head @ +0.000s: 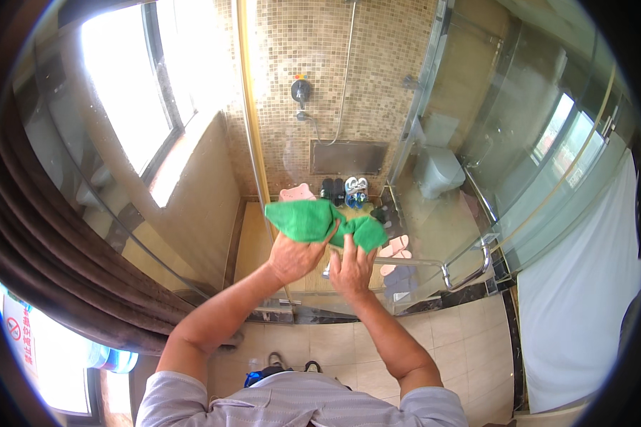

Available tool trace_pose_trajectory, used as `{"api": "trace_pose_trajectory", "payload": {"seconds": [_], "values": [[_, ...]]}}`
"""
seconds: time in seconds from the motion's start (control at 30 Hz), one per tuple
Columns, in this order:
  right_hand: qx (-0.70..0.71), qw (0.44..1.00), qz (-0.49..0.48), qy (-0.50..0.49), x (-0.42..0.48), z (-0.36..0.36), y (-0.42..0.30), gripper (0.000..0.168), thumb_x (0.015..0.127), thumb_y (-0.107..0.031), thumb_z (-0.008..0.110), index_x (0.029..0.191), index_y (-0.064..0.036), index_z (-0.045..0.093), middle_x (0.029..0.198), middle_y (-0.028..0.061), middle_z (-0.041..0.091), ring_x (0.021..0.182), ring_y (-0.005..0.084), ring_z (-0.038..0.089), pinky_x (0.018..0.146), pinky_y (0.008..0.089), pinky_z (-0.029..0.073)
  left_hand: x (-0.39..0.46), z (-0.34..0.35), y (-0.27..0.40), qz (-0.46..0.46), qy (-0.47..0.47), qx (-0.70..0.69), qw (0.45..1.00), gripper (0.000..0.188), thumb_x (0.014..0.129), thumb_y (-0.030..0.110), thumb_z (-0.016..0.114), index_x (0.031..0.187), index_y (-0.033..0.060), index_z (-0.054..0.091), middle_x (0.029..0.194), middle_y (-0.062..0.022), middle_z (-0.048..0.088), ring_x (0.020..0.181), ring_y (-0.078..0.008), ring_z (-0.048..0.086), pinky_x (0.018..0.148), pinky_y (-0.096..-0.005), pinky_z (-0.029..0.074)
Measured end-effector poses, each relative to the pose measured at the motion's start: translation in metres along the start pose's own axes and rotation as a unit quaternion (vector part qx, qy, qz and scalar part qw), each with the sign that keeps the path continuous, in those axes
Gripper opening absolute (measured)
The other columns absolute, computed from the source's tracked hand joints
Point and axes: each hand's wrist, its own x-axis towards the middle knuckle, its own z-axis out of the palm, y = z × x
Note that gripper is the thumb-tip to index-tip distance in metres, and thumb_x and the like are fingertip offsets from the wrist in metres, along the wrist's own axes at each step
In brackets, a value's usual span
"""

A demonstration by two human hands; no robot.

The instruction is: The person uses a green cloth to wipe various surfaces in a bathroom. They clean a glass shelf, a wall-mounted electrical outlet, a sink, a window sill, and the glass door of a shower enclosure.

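A green cloth (pixel 304 220) is bunched between my two hands, in front of the glass wall of a shower room. My left hand (pixel 299 255) grips the wider part of the cloth from below, with the thumb against it. On the cloth's narrower right part, my right hand (pixel 352 262) has raised fingers touching the fabric. Just below and right of the hands runs a metal bar handle (pixel 414 261) of the glass door. Whether the cloth touches the glass I cannot tell.
Behind the glass are a pink stool (pixel 297 192), several shoes (pixel 356 187), pink slippers (pixel 395 253), a shower mixer (pixel 301 92) and a toilet (pixel 440 171). A brown curtain (pixel 85 288) hangs at the left, a white sheet (pixel 579 299) at the right. Floor tiles (pixel 331 341) lie below.
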Motion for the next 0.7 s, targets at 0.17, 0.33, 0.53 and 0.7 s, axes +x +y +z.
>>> {"api": "trace_pose_trajectory", "payload": {"seconds": [0.17, 0.33, 0.53, 0.7], "values": [[0.005, 0.995, 0.071, -0.064, -0.070, 0.032, 0.008, 0.060, 0.092, -0.017, 0.073, 0.146, 0.003, 0.054, 0.138, 0.0304, 0.054, 0.133, 0.0562, 0.047, 0.115, 0.0667, 0.036, -0.057, 0.037, 0.010, 0.001, -0.079, -0.069, 0.994, 0.060, 0.086, 0.014, 0.074, 0.145, 0.0084, 0.065, 0.139, -0.0188, 0.064, 0.131, -0.0406, 0.059, 0.113, -0.0618, 0.043], [-0.018, 0.994, 0.081, -0.064, -0.107, 0.039, 0.029, 0.058, 0.093, -0.016, 0.072, 0.145, 0.002, 0.054, 0.136, 0.0295, 0.055, 0.133, 0.0548, 0.049, 0.114, 0.0634, 0.039, -0.085, 0.075, 0.028, 0.013, -0.050, -0.138, 0.989, 0.059, 0.087, 0.012, 0.072, 0.145, 0.0060, 0.064, 0.141, -0.0187, 0.063, 0.132, -0.0399, 0.059, 0.114, -0.0601, 0.043], [-0.005, 0.987, 0.148, 0.059, -0.063, 0.005, 0.041, 0.053, 0.094, -0.013, 0.073, 0.143, 0.001, 0.056, 0.129, 0.0264, 0.056, 0.124, 0.0510, 0.054, 0.107, 0.0569, 0.044, -0.041, 0.062, 0.041, 0.068, -0.031, -0.144, 0.987, 0.060, 0.087, 0.011, 0.074, 0.146, 0.0085, 0.065, 0.143, -0.0163, 0.064, 0.133, -0.0363, 0.061, 0.115, -0.0563, 0.044], [-0.045, 0.986, 0.089, 0.135, 0.018, -0.039, 0.078, 0.054, 0.095, -0.014, 0.075, 0.144, -0.001, 0.056, 0.123, 0.0238, 0.055, 0.117, 0.0490, 0.055, 0.103, 0.0591, 0.044, 0.050, 0.049, 0.040, 0.079, 0.067, -0.108, 0.989, 0.058, 0.089, 0.014, 0.076, 0.146, 0.0122, 0.067, 0.140, -0.0166, 0.066, 0.128, -0.0367, 0.063, 0.112, -0.0553, 0.046]]}}
